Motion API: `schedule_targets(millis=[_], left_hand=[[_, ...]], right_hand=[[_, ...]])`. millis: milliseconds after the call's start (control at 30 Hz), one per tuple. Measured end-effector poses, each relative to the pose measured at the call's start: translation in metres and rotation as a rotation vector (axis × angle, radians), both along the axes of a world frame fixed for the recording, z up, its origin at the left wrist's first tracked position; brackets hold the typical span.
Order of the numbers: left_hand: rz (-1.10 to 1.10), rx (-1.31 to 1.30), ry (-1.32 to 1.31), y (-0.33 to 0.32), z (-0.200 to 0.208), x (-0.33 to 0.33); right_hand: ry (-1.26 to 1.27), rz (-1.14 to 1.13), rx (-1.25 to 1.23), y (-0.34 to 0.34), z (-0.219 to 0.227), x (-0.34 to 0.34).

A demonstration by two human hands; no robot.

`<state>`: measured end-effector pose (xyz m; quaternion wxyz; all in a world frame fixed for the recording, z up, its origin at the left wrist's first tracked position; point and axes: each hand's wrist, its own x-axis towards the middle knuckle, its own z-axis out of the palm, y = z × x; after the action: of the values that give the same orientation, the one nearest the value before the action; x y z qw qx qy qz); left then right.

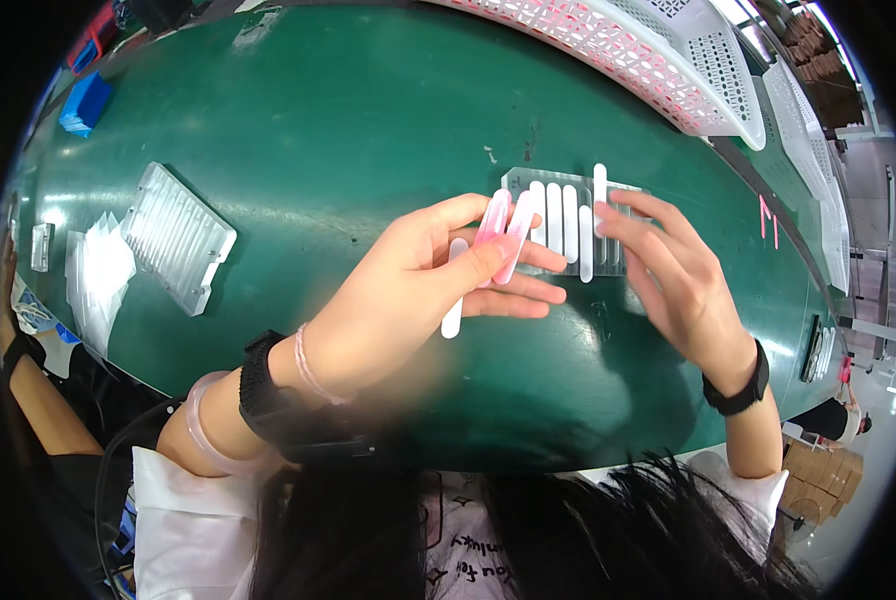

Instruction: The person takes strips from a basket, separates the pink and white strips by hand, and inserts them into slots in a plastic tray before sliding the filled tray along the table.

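Over the green bench point(318, 130), our left hand point(408, 290) pinches pink and white sticks point(498, 240); our right hand point(683, 275), fingers spread, touches white sticks in the clear tray point(516, 182).

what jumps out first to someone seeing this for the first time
Two bare hands meet at the middle of a wide green table. The left hand pinches a bunch of slim pink and white sticks, and the right hand has its fingers on a clear slotted tray part-filled with white sticks. A second clear tray lies off to the left, and white and pink perforated baskets line the far edge.
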<state>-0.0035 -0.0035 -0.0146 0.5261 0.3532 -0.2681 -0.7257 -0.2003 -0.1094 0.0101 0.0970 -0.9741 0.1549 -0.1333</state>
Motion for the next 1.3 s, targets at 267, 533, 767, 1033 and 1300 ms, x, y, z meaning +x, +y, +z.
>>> schedule_targets(millis=[267,533,767,1033,1300], left_hand=[[-0.070,-0.020,-0.079,-0.003,0.003,-0.002],[-0.041,0.025,-0.064,0.000,0.003,-0.005],[-0.030,0.032,0.050,0.001,-0.001,-0.004],[-0.096,-0.030,-0.018,0.003,0.002,-0.003],[-0.221,-0.051,0.027,0.003,0.009,-0.009]], right_hand=[[-0.078,-0.187,0.184,0.019,0.007,-0.009],[-0.537,-0.294,1.022,0.019,0.005,0.019],[-0.009,-0.039,-0.060,-0.004,-0.001,-0.009],[0.120,-0.072,0.046,0.021,0.016,-0.008],[-0.478,-0.201,1.483,0.022,0.008,0.011]])
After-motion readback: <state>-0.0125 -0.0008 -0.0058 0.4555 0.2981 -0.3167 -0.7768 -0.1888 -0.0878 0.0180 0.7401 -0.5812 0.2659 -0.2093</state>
